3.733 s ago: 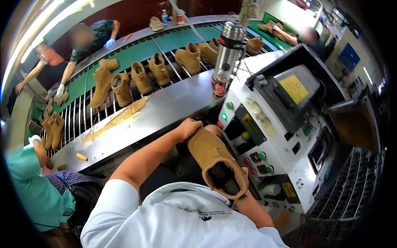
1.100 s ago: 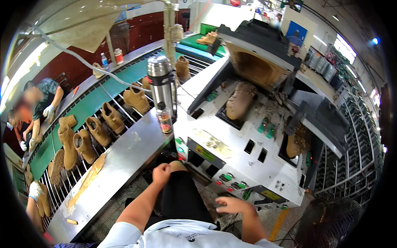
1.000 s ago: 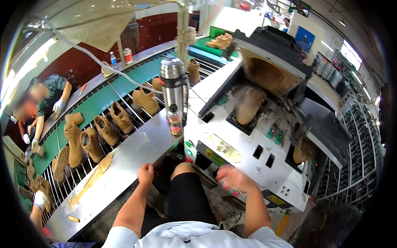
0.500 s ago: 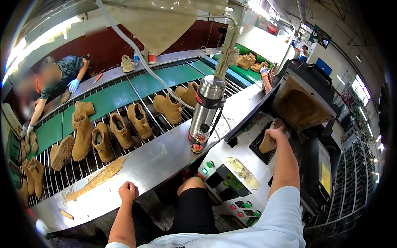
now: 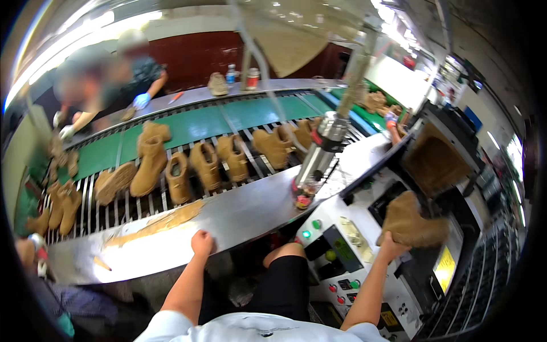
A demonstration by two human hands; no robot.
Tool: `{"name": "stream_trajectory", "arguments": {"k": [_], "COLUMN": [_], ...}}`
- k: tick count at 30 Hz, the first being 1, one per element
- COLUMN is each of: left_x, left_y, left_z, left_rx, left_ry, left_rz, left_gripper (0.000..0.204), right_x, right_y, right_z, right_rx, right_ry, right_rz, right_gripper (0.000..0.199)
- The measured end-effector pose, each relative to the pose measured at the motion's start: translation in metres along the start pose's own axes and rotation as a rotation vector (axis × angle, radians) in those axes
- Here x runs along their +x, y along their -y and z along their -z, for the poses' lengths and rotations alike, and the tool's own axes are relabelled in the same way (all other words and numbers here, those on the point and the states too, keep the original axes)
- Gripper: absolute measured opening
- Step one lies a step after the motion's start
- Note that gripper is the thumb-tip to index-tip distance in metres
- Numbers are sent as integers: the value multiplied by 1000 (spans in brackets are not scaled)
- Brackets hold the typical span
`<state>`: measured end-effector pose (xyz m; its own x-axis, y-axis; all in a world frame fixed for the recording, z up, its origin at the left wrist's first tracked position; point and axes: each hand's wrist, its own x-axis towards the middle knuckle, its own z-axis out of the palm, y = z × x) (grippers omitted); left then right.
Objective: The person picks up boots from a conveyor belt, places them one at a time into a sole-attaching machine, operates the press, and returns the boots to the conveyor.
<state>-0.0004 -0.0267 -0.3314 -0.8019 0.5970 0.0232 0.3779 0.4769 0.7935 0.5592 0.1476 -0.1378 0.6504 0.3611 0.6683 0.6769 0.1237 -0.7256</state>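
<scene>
Here, right of centre in the frame, the right hand (image 5: 391, 248) grasps a tan suede boot (image 5: 411, 223) from below, fingers wrapped around its lower edge, and holds it over the dark opening of a white machine (image 5: 364, 251) whose sloped front panel carries green and red buttons (image 5: 306, 234). The boot sits tilted, just in front of the machine's raised tan-lined hood (image 5: 436, 162) at the right. Lower centre, the left hand (image 5: 202, 243) rests on the near edge of a steel counter (image 5: 239, 211), fingers curled loosely down onto the metal and gripping nothing. A long tan insole-shaped piece (image 5: 162, 221) lies flat on the counter up and to the left of that hand, near it but apart. A steel cylinder nozzle (image 5: 319, 154) hangs tilted over the counter's right end. Beyond the counter, across the middle of the frame, a row of tan boots (image 5: 205, 165) stands on a slatted conveyor (image 5: 114, 205) beside a green belt (image 5: 194, 125). At upper left, another person's blue-gloved hand (image 5: 141, 100) rests at the far rail.
</scene>
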Motion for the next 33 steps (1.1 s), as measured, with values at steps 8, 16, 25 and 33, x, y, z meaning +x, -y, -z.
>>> {"name": "stream_trajectory", "arguments": {"k": [8,16,25,33], "left_x": [-63,-74,-88,-53], "left_y": [-147,-94,82,67], "left_z": [26,169,218,289], "left_rx": [-940,-1658,-387,-393], "left_ry": [890,512,-569,176], "left_rz": [24,217,43,-35], "left_gripper": [56,68,53,71], "right_x": [-93,-232,-331,-382], "right_y": [108,294,269,248], "right_z": [22,42,18,-71], "right_rx": [671,511,603,374], "right_ry": [750,1929,2312,1910], "right_rz": [-390,426,468,102], "right_gripper": [69,58,44,20]}}
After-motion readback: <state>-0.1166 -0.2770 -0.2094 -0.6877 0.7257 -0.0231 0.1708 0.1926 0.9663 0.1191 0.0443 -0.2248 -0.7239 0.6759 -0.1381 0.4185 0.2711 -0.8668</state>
